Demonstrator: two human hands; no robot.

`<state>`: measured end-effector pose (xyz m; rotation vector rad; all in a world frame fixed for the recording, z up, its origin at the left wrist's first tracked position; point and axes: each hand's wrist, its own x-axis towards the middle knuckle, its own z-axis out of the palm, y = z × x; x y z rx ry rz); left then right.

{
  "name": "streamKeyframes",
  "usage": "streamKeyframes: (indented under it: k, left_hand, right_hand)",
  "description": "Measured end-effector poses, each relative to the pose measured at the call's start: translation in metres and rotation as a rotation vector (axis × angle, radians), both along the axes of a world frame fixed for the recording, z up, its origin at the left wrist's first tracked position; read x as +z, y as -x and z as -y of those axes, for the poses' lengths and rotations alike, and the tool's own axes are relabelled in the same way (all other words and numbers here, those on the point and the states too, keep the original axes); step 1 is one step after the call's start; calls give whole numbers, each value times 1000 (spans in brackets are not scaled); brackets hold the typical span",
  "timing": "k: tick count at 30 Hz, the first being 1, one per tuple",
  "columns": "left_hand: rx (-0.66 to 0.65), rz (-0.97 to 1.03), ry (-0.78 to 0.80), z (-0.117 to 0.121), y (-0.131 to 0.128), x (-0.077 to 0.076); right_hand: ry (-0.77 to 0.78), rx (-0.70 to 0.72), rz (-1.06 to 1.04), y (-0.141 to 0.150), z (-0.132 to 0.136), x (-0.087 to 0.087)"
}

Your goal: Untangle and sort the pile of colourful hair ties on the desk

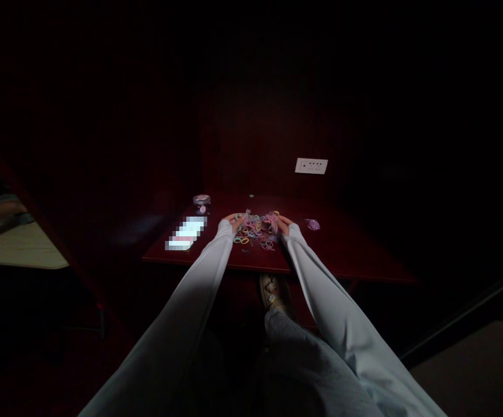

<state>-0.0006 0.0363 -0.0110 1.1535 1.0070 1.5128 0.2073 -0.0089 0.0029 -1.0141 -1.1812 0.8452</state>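
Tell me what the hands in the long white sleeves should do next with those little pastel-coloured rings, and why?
Perhaps the bare right hand should gently draw the tangled pinkish clump of thin bands sideways: it sits right by that hand, up against the mixed pile of small pastel rings, while a little purple bunch lies apart on the dark red table.
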Motion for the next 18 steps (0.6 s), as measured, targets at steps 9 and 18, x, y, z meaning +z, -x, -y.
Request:
streamKeyframes:
  k: [9, 18]
  left_hand:
    - [-44, 113, -5, -1, 4, -1]
    - [-31, 59, -21, -4, 4, -3]
  right_hand:
    - [-19, 140, -165, 1, 1, -1]
    - [10, 143, -87, -5, -10, -7]
